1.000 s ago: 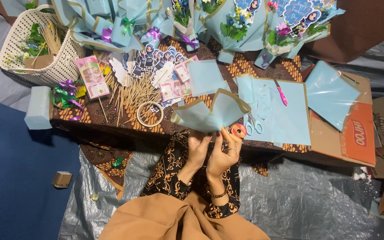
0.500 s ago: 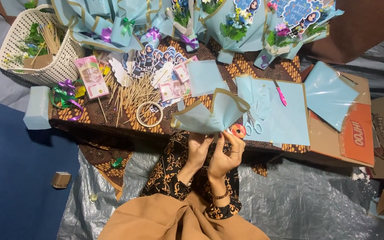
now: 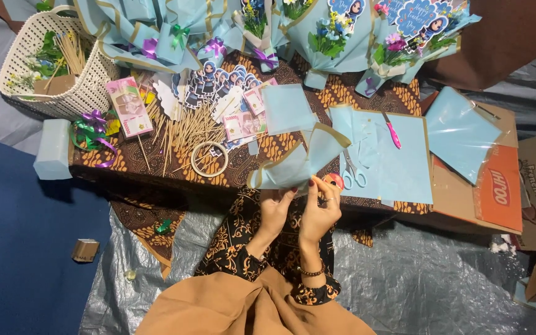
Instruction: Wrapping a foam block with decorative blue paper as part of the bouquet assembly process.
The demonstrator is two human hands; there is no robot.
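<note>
Both my hands hold a folded light-blue wrapping sheet with a gold edge (image 3: 302, 162) over the near edge of the low table (image 3: 262, 155). My left hand (image 3: 274, 208) grips its lower left part. My right hand (image 3: 321, 208) pinches its lower right edge, thumb and fingers closed on the paper. A small orange tape roll (image 3: 336, 180) lies just behind my right hand, beside blue-handled scissors (image 3: 352, 174).
Flat blue sheets (image 3: 398, 155) with a pink cutter (image 3: 392, 133) lie to the right. A clear tape ring (image 3: 209, 159), wooden skewers (image 3: 181, 130), banknotes, sticker cutouts and ribbons lie left. A white basket (image 3: 88, 87) stands far left. Wrapped bouquets (image 3: 336, 37) line the back. Cardboard boxes (image 3: 497, 186) sit right.
My hands have folded the blue sheet tighter and shifted it slightly; my right hand moved off the orange tape roll onto the paper's edge.
</note>
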